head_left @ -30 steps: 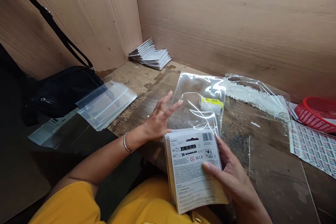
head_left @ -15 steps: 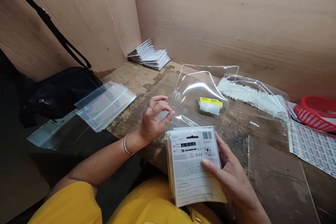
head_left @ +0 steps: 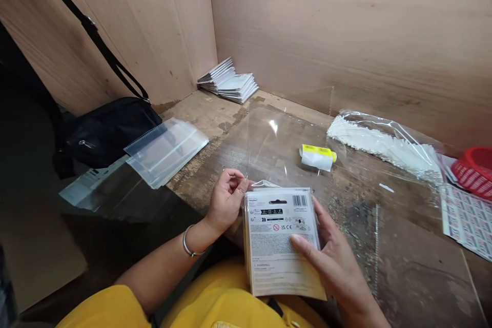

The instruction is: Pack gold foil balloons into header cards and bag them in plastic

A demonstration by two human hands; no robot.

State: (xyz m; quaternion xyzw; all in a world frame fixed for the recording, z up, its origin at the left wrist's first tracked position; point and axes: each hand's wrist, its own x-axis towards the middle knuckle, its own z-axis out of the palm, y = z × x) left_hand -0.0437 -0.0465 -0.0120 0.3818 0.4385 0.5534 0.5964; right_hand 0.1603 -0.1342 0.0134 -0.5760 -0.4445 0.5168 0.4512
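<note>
Card stack (head_left: pixel 282 243) in right hand (head_left: pixel 336 261), left hand (head_left: pixel 226 201) apparently pinching a clear bag (head_left: pixel 284 143).

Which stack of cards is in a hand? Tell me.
The barcode-backed stack gripped by the right hand; the other stack lies by the wall corner, untouched.

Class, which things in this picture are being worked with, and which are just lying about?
Worked with: right hand holding the card stack; left hand; clear plastic sleeve.
Lying about: black bag, pile of clear sleeves, stacked packets, red basket, printed sheet.
</note>
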